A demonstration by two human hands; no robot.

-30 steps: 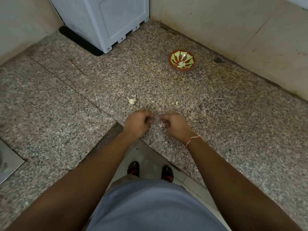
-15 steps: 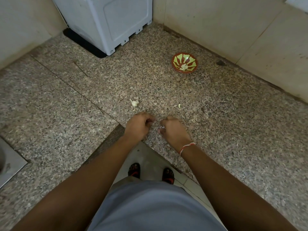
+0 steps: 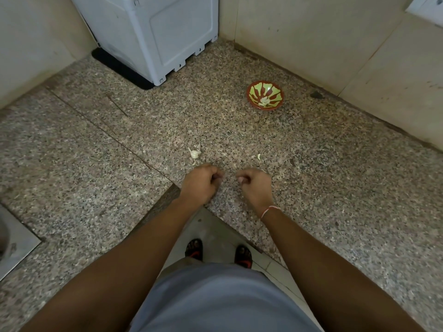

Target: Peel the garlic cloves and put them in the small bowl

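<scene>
Two bare hands over a speckled granite counter (image 3: 311, 188), knuckles up, fingers curled inward, a small gap between them. Left hand (image 3: 200, 184) at about nine o'clock of that gap, fingers and thumb tucked into a loose fist; whether anything sits inside, impossible to tell. Right hand (image 3: 255, 185) at three o'clock of the gap, likewise curled, with a small pale bit showing at the thumb and fingertips (image 3: 241, 179) — too small to say if clove or skin, so the grip there also cannot be told for certain. Red-and-white thread (image 3: 268, 210) around the right wrist.

Garlic piece (image 3: 194, 153) with loose papery skin lying on the counter just beyond the left hand, at about eleven o'clock from it, near but not touching. Single small clove (image 3: 259, 156) on the counter beyond the right hand, at twelve o'clock from it, near and apart. Small bowl (image 3: 265, 94), red outside with green-and-red pattern inside, well apart from both hands, at roughly one o'clock from them, close to the tiled wall (image 3: 299, 32); a few pale peeled cloves (image 3: 265, 100) resting in its bottom.

White appliance (image 3: 155, 32) at the far corner, eleven o'clock from the hands, on a dark mat (image 3: 119, 68). Grey shirt (image 3: 215, 295) and sandalled feet (image 3: 194, 248) at six o'clock, below the counter edge. Steel sink rim (image 3: 14, 248) at eight o'clock.
</scene>
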